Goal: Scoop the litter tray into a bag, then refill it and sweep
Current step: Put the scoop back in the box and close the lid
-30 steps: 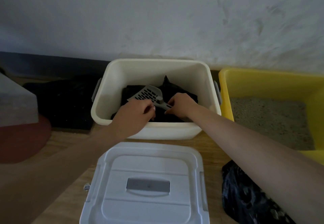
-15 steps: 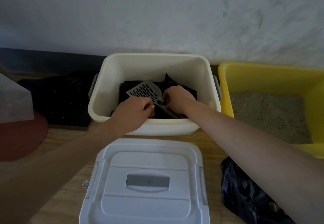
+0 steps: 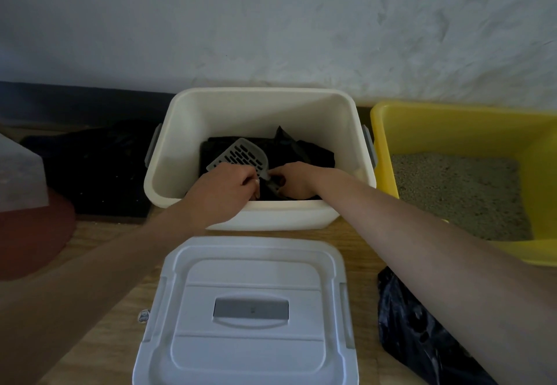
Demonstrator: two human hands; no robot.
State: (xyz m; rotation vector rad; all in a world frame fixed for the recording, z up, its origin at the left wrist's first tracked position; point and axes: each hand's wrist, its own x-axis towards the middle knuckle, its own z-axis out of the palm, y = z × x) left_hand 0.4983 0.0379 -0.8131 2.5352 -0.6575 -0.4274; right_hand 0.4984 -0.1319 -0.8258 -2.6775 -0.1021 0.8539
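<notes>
A cream storage bin stands open against the wall. Inside it, a grey slotted litter scoop lies on folded black bags. Both my hands reach into the bin. My left hand has its fingers curled at the base of the scoop's head. My right hand curls round the scoop's dark handle, most of which is hidden. To the right is the yellow litter tray, which holds grey litter.
The bin's white lid lies on the wooden floor just in front of the bin. A crumpled black bag sits at the lower right. A black mat and a red-brown object under a translucent box are on the left.
Both hands have sunk a little lower into the bin and closer to its near wall, staying at the scoop's handle. The scoop's head has hardly moved.
</notes>
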